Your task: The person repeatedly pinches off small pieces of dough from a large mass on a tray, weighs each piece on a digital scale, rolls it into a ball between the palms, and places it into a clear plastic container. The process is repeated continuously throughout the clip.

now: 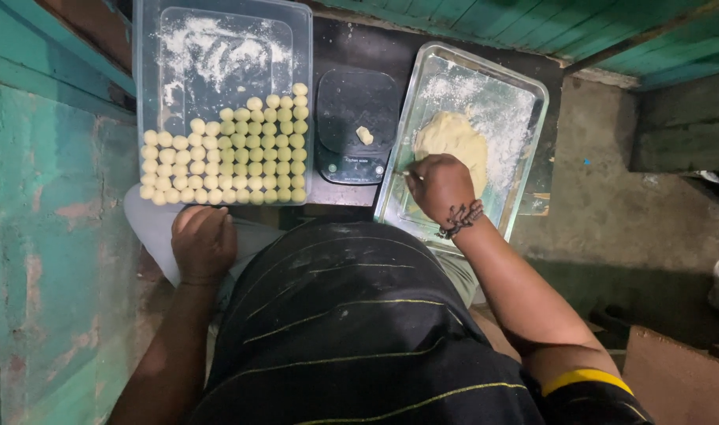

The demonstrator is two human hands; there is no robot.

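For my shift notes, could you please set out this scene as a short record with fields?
Left hand: left hand rests on the person's knee, just below the plastic tub, holding nothing visible.
Right hand: right hand is in the metal tray, at the edge of the dough lump; its grip is hidden.
Tub contents: rows of small dough balls, flour dusting above them.
Centre: black kitchen scale with one small dough piece on it.
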